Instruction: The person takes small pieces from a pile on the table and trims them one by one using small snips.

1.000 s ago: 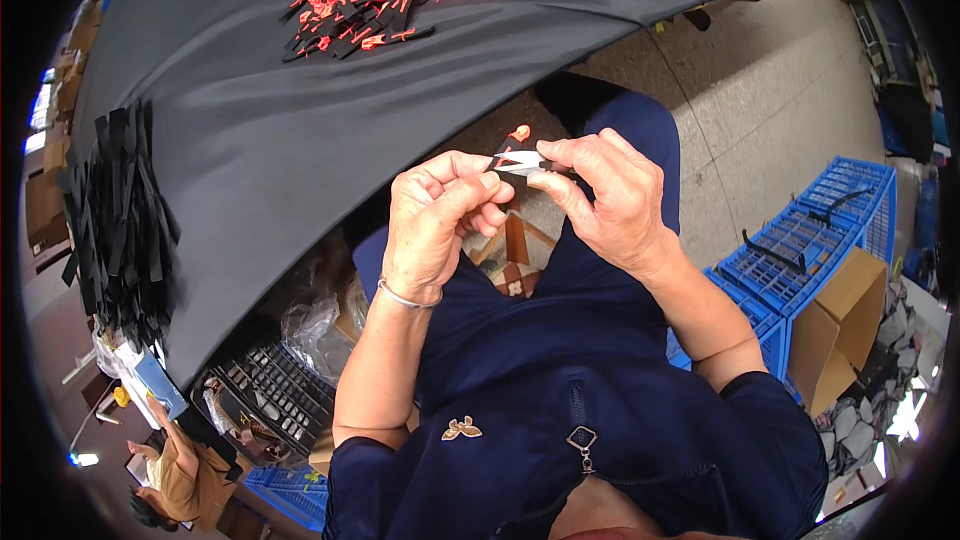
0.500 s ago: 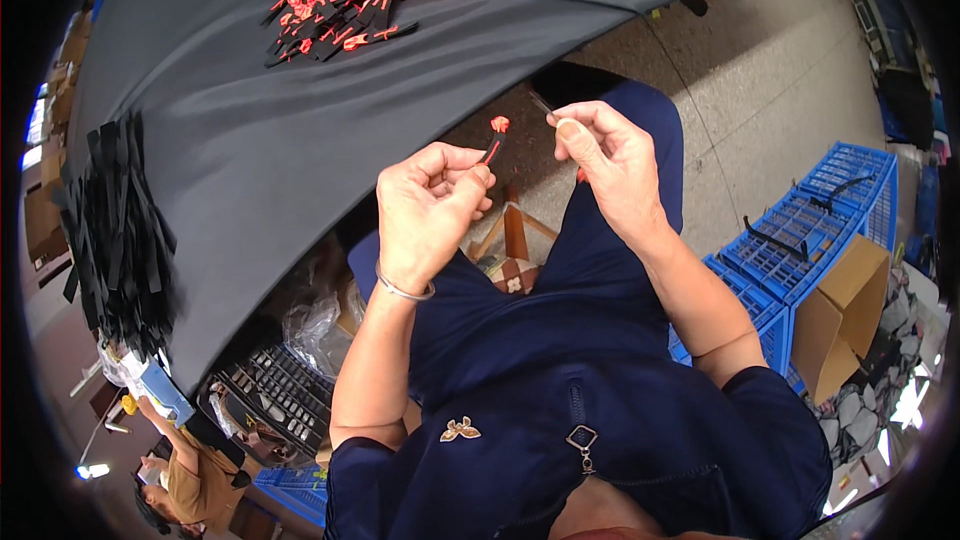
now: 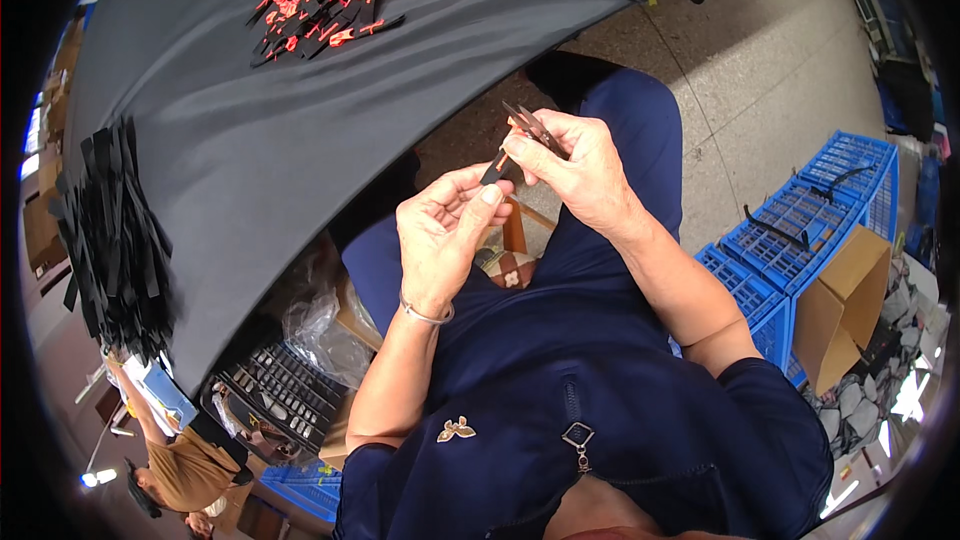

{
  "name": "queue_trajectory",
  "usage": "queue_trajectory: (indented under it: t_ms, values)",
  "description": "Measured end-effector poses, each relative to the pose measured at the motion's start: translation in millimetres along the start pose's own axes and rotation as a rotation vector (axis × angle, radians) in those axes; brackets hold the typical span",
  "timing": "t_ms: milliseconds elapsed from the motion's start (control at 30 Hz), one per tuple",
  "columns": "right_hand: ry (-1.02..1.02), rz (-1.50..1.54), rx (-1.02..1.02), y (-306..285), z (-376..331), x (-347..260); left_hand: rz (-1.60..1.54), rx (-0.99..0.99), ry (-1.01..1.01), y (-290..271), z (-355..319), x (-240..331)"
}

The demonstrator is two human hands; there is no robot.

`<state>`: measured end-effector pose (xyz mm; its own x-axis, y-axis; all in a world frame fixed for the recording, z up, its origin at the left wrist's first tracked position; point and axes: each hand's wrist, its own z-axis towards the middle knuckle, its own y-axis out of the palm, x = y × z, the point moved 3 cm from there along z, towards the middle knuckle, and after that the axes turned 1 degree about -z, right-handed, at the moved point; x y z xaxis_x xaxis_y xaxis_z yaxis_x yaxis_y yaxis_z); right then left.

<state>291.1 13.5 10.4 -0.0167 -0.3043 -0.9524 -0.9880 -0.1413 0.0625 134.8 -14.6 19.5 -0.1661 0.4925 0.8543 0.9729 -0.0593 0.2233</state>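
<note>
A short black strip [image 3: 494, 174] with a red tip [image 3: 514, 127] was held in the air, off the black-covered table [image 3: 270, 160], just on the wearer's side of its near edge; it was pinched at its lower, black end between the thumb and forefinger of the left hand [image 3: 440, 225], the other fingers being loosely curled; small dark snips [image 3: 545, 133] were grasped in the right hand [image 3: 583, 175], whose thumb was set close against the red tip, though whether that tip was also gripped could not be told.

By its look, the strip was judged to be very light, soft and easily bent, fabric-like rather than slippery, and hardly fragile; the flat black part was thought the surest hold, taken close to the red tip so that sagging would be limited; the crumpled red part was thought likelier to be squashed if squeezed.

Similar pieces were heaped in a pile [image 3: 330, 0] well in from the table's near edge; a bundle of plain black strips [image 3: 118, 230] was gathered along its left edge.
</note>
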Motion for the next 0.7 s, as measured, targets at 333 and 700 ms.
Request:
queue_trajectory:
  t_ms: [333, 700]
  values:
    - [0.029, 0.067, 0.031, 2, -4, 8, -0.299, -0.015, -0.122, -1, 8, -11]
    - [-0.565, -0.785, 0.376, -1, -37, -5, -0.391, 0.067, -0.032, 9, 6, -10]
